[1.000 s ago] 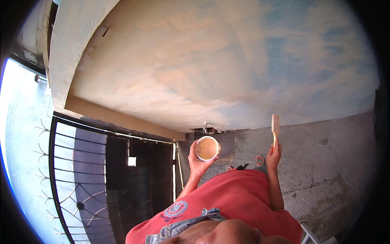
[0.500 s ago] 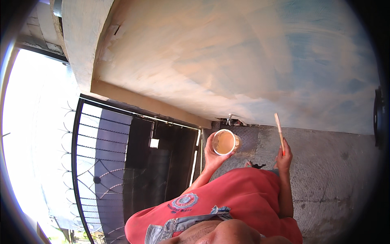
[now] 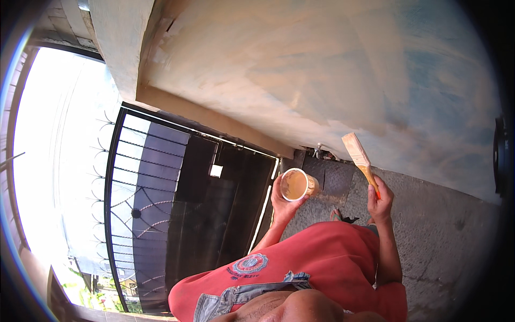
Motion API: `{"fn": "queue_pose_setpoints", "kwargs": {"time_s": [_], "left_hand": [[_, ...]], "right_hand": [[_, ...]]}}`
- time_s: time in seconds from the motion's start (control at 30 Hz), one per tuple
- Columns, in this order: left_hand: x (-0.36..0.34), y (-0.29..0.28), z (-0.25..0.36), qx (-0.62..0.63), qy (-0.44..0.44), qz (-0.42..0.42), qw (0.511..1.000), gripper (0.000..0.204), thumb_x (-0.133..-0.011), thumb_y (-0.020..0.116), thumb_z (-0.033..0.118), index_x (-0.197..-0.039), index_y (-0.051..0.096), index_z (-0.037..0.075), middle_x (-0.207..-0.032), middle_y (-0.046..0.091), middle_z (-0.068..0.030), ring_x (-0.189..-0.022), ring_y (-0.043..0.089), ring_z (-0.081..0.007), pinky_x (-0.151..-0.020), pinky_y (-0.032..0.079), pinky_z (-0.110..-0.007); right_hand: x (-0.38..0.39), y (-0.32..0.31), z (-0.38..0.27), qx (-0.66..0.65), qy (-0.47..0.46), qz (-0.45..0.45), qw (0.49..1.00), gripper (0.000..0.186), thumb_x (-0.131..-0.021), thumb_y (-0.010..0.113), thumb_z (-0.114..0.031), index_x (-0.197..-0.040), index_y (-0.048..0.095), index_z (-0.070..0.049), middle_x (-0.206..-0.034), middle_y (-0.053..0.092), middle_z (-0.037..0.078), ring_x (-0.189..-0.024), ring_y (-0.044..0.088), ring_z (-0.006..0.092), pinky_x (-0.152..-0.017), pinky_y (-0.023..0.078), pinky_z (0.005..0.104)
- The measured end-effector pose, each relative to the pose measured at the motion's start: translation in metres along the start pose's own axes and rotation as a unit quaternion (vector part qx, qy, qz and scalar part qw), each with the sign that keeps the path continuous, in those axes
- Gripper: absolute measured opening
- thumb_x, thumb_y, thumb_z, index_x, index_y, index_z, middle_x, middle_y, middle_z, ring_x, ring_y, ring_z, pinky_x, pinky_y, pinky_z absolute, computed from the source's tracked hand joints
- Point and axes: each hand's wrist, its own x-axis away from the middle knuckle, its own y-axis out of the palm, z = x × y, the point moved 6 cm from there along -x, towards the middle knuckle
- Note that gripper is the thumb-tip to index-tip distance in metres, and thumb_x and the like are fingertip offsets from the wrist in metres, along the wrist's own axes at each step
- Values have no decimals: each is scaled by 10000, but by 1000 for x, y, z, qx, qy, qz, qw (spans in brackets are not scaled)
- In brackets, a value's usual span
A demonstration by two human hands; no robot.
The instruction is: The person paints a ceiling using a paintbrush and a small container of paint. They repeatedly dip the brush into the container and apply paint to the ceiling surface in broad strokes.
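A white-rimmed tub of peach-tan paint (image 3: 294,184) is held in my left hand (image 3: 282,206), its open mouth tilted toward me. Fingers and thumb wrap round its sides. My right hand (image 3: 381,199) grips a paintbrush (image 3: 357,150) by its orange-tipped wooden handle. The brush points up and left, and its broad bristle end is coated in pale paint. In front of both hands stands a wall (image 3: 300,80) with uneven peach and bluish patches. I see the bristles close to the wall's lower part, but cannot tell whether they touch it.
A black metal gate (image 3: 155,204) with twisted bars and dark panels stands at left. Low on the wall is a small metal tap (image 3: 318,150). Rough grey paving (image 3: 424,231) runs along the wall's foot. A dark round object (image 3: 500,155) sits at the far right.
The brush has turned in my right hand from edge-on to showing its broad side, and leans further left. The view has shifted slightly; the tub stays in my left hand.
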Motion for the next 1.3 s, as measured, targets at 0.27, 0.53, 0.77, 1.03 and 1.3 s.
{"fn": "queue_pose_setpoints", "kwargs": {"time_s": [0.27,0.53,0.77,1.03,1.3], "left_hand": [[5,3,-6,7,-7,51,999,945,-656,977,226,-1410,457,-7,-1308,615,-118,-1246,596,-227,-1086,474,-388],[8,5,-4,-19,-38,65,997,980,-649,985,249,-1421,440,-9,-1326,606,-130,-1261,592,-240,-1096,470,-396],[10,5,-5,-19,-55,61,996,994,-644,988,256,-1424,434,-14,-1326,607,-134,-1266,592,-242,-1096,469,-392],[13,3,-12,-28,-63,72,995,998,-641,990,277,-1422,437,-7,-1320,612,-130,-1258,597,-243,-1093,472,-393],[20,-4,-32,-65,-55,90,992,1036,-618,1003,263,-1433,424,-10,-1316,611,-132,-1253,600,-238,-1088,473,-385]], "right_hand": [[-17,12,7,-43,24,-60,997,290,-970,607,-73,-1235,624,42,-1018,713,224,-868,720,361,-748,551,380],[-18,19,12,-57,46,-104,992,297,-969,606,-76,-1241,625,43,-1020,714,227,-880,718,376,-756,551,393],[-16,18,19,-49,80,-108,990,285,-978,602,-88,-1230,636,43,-1041,719,213,-890,722,357,-768,552,381],[-17,24,27,-40,37,-91,994,304,-992,578,-89,-1268,624,29,-815,648,87,-662,617,152,-613,503,306],[-10,32,44,-60,97,-146,983,282,-986,598,-99,-1224,633,49,-1012,717,213,-854,718,348,-742,549,386]]}}
